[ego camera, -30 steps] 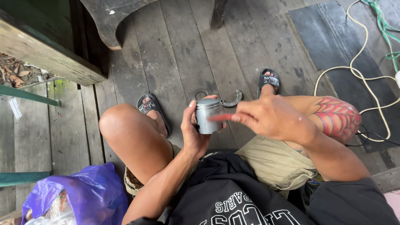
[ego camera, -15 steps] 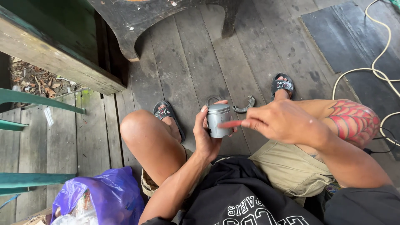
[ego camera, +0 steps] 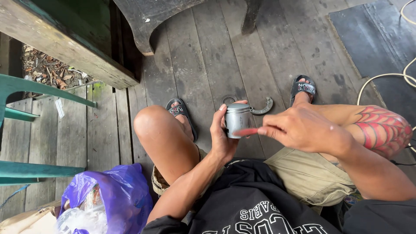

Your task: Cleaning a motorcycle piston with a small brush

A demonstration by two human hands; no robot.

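I sit over a grey plank floor with both knees bent. My left hand point(ego camera: 222, 135) grips a short silver metal cylinder point(ego camera: 237, 119), upright, between my knees. My right hand point(ego camera: 299, 128) pinches a small red object point(ego camera: 247, 131) whose tip touches the cylinder's lower side. On the planks just beyond the cylinder lie a dark metal ring point(ego camera: 229, 100), partly hidden, and a curved metal piece point(ego camera: 263, 107). My feet wear black sandals point(ego camera: 177, 109).
A purple plastic bag point(ego camera: 113, 193) with clear wrappers sits by my left knee. Green rails point(ego camera: 30, 130) run along the left. A dark wooden furniture leg point(ego camera: 143, 32) stands ahead, a black mat point(ego camera: 376, 39) lies at upper right with a white cord point(ego camera: 381, 79).
The view has tilted and closed in on my hands. My right hand stays at the cylinder, the red object held against its side; my left hand keeps its grip.
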